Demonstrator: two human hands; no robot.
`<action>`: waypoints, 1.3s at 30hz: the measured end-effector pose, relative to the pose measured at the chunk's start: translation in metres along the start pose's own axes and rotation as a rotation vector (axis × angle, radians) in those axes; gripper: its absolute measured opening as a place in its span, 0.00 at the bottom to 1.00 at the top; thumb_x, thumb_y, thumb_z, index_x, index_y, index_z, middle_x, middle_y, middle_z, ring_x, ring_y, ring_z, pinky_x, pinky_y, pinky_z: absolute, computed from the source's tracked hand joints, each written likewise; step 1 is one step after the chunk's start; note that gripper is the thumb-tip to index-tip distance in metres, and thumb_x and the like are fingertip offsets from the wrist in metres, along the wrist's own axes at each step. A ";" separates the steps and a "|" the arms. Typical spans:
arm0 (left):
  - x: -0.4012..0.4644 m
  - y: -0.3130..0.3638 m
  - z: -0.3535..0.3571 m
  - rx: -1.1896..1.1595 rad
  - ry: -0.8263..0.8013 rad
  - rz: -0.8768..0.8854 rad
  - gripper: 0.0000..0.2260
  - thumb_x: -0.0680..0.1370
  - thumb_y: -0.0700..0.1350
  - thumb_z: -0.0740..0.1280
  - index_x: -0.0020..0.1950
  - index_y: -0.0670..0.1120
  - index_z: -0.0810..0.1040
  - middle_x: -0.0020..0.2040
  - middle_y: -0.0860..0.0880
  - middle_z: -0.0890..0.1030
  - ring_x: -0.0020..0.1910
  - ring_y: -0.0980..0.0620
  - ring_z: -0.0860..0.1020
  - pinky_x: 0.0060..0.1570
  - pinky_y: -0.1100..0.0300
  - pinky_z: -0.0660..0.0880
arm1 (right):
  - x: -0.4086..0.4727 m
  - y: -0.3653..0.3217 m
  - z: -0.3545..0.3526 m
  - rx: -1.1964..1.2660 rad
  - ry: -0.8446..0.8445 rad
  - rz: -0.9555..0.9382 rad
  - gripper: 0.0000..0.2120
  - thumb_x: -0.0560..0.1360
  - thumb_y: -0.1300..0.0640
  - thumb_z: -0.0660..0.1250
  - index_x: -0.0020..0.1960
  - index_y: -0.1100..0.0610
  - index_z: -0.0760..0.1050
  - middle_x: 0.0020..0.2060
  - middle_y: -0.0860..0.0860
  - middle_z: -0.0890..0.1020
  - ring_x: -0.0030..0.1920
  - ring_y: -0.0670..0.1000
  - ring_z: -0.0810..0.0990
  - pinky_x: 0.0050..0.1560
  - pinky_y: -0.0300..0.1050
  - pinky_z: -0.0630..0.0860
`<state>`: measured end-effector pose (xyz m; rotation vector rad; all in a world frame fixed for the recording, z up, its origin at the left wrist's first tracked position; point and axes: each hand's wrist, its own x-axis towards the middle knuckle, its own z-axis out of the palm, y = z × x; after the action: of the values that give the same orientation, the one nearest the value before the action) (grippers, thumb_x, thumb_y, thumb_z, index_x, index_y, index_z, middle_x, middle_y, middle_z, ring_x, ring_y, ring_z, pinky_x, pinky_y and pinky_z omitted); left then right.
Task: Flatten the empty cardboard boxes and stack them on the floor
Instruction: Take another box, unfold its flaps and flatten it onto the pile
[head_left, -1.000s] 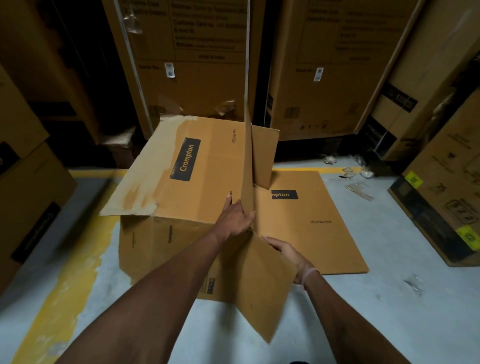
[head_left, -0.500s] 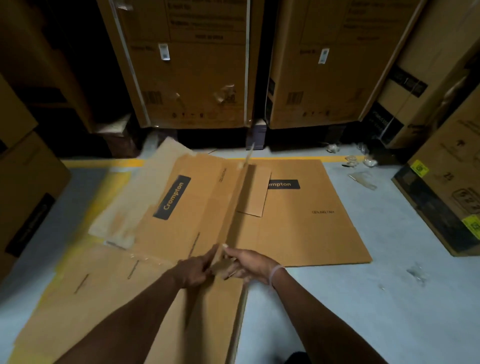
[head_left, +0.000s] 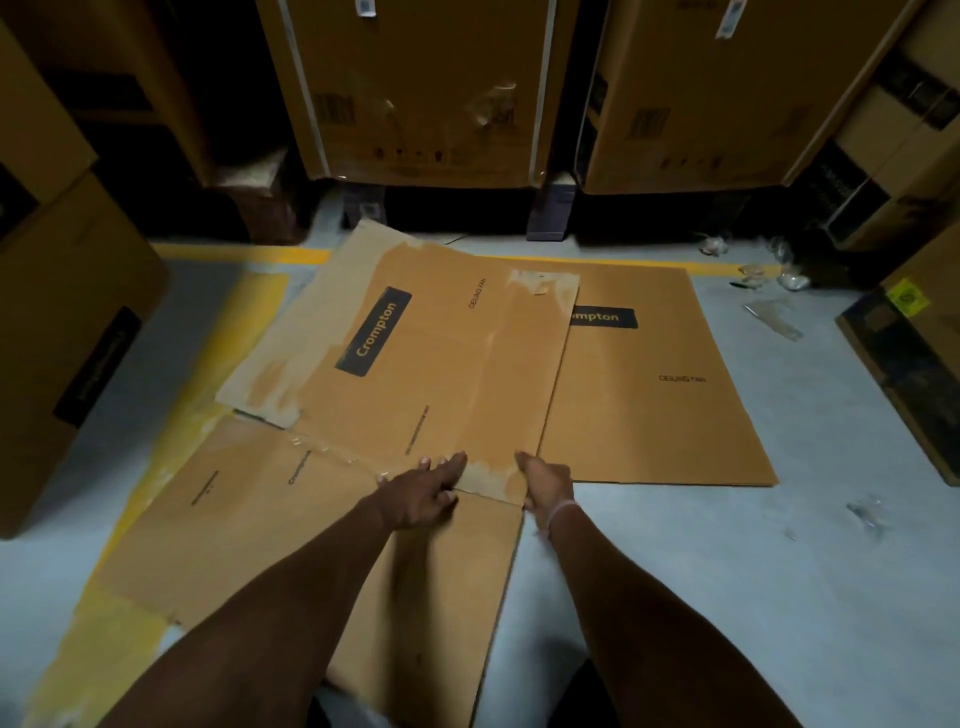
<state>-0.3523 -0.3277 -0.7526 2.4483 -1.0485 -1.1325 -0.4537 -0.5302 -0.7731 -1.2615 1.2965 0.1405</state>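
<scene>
The flattened Crompton cardboard box (head_left: 415, 374) lies spread on the grey floor (head_left: 675, 571) in the middle of the frame, its panels and flaps open flat, its right edge overlapping a second flattened box (head_left: 665, 395) that lies to the centre right. The left hand (head_left: 423, 493) presses down on the near part of the top panel, its grip spread, fingers straight on the cardboard. The right hand (head_left: 545, 486) rests at the panel's lower right corner, fingers extended and touching the edge; a thin band circles its wrist. A yellow floor line (head_left: 244, 253) runs behind the boxes. Tall upright cartons (head_left: 415, 88) stand along the top of the frame, more cartons (head_left: 67, 322) at the left edge, and bits of clear plastic scrap (head_left: 774, 312) lie at the upper right.
</scene>
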 end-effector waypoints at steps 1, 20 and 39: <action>0.000 0.000 0.001 -0.001 0.008 -0.003 0.32 0.81 0.63 0.53 0.81 0.68 0.40 0.84 0.51 0.54 0.84 0.42 0.49 0.73 0.26 0.53 | 0.002 -0.001 0.004 0.009 -0.037 0.021 0.34 0.66 0.33 0.74 0.59 0.59 0.82 0.39 0.56 0.80 0.37 0.57 0.79 0.41 0.51 0.79; -0.010 0.107 -0.004 0.054 0.068 0.090 0.29 0.85 0.63 0.50 0.84 0.60 0.46 0.85 0.53 0.42 0.83 0.45 0.38 0.75 0.28 0.36 | -0.042 -0.023 -0.063 0.480 0.029 -0.153 0.16 0.76 0.52 0.70 0.58 0.62 0.83 0.51 0.59 0.87 0.51 0.62 0.86 0.60 0.66 0.80; -0.035 0.080 -0.012 0.162 -0.196 0.214 0.48 0.75 0.72 0.64 0.84 0.58 0.38 0.84 0.52 0.36 0.82 0.48 0.33 0.76 0.32 0.32 | -0.116 0.014 -0.019 0.720 0.308 -0.017 0.17 0.81 0.49 0.66 0.62 0.61 0.75 0.54 0.58 0.81 0.52 0.61 0.81 0.54 0.59 0.82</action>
<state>-0.3992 -0.3612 -0.6860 2.3051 -1.4753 -1.2795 -0.5170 -0.4757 -0.6893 -0.6829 1.4148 -0.5138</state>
